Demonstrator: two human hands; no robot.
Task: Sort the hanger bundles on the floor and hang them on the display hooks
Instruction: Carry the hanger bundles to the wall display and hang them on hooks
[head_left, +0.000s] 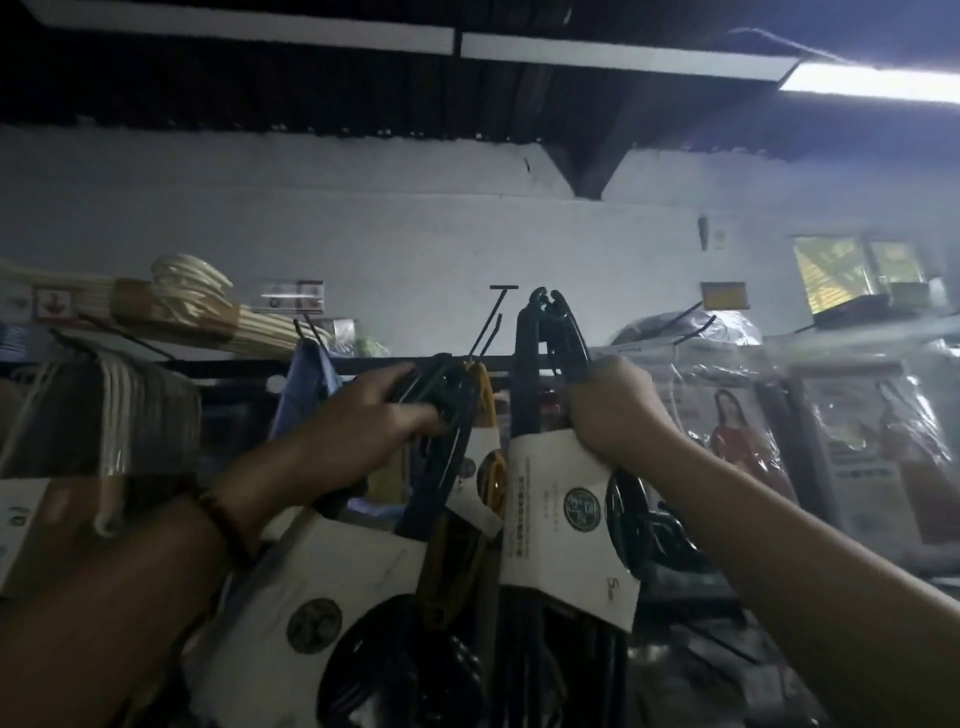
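A shop; display hooks (487, 327), price tags (723, 295), bagged goods (857, 426).

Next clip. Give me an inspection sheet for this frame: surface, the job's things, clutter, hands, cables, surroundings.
Surface: nothing seen.
Job's things: two black hanger bundles in paper sleeves, the left bundle and the right bundle, held up by a display hook; a yellow bundle shows behind the left one.
Clutter: cream hangers lying up high at left, white hangers below them, plastic-wrapped packages at right.
Hands: left hand grips the left bundle; right hand grips the right bundle at its sleeve top.
Cables: nothing seen.
Surroundings: pale wall, dark ceiling, lit strip light; the picture is dim.
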